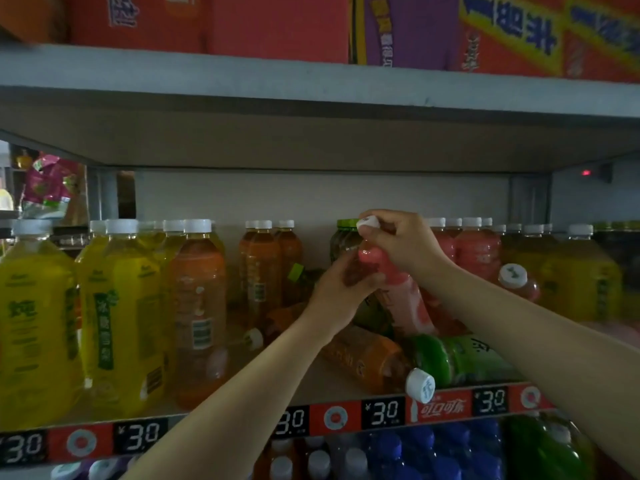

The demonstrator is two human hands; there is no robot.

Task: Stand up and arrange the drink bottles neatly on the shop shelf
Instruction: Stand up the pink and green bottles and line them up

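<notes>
Both hands, left hand (341, 282) and right hand (398, 242), grip the pink bottle (398, 289) by its neck, probably to stand it upright among the toppled ones on the shelf (332, 386).

From my feed: glossy clear plastic pink drink bottle (403, 299), smooth white plastic caps (419, 385), matt grey metal shelf board (242, 77), printed cardboard boxes (277, 26).
</notes>
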